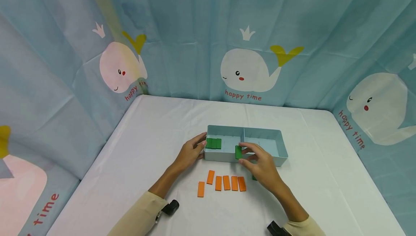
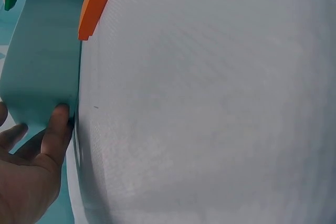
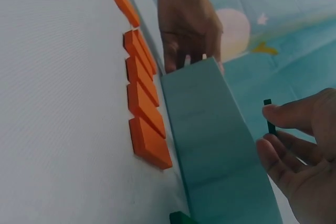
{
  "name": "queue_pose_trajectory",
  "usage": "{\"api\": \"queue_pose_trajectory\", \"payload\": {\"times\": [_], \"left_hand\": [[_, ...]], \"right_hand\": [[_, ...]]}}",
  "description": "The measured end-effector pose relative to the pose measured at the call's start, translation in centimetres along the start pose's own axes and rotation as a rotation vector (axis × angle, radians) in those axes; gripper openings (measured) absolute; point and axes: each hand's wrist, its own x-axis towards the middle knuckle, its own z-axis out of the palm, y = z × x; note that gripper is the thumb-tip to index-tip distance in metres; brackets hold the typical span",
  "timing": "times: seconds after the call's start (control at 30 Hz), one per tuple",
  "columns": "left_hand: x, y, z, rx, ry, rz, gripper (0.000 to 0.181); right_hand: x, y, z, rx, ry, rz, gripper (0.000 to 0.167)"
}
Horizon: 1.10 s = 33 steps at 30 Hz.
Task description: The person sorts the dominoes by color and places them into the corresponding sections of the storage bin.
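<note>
A light blue two-compartment box (image 1: 224, 155) lies lengthwise on the table. My left hand (image 1: 190, 151) holds its left end, fingers bent about the end wall; the left wrist view shows fingertips (image 2: 59, 116) against a corner. With thumb and fingers, my right hand (image 1: 261, 165) pinches a green rectangular tile (image 1: 238, 152), upright above the front of the left compartment. The right wrist view shows this green tile (image 3: 270, 118) edge-on. Several green tiles (image 1: 213, 143) sit side by side inside that compartment's left end. Another green tile (image 1: 254, 178) is mostly hidden under my right hand.
Several orange tiles (image 1: 226, 183) lie in a loose row on the white tablecloth (image 1: 162, 131) in front of the box, between my forearms. The box's right compartment (image 1: 263, 145) lies beyond a thin divider (image 1: 244, 134). A whale-printed curtain (image 1: 195, 66) hangs behind the table.
</note>
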Motion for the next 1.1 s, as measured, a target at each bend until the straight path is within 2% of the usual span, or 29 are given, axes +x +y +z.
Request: {"api": "queue_pose_trajectory", "payload": {"times": [0.6, 1.1], "left_hand": [[0.0, 0.0, 0.1, 0.012, 0.009, -0.014, 0.055], [0.1, -0.1, 0.0, -0.013, 0.004, -0.004, 0.056]], "right_hand": [[2.3, -0.9, 1.4, -0.02, -0.041, 0.063, 0.054], [4.3, -1.5, 2.5, -0.031, -0.076, 0.111, 0.05]]}}
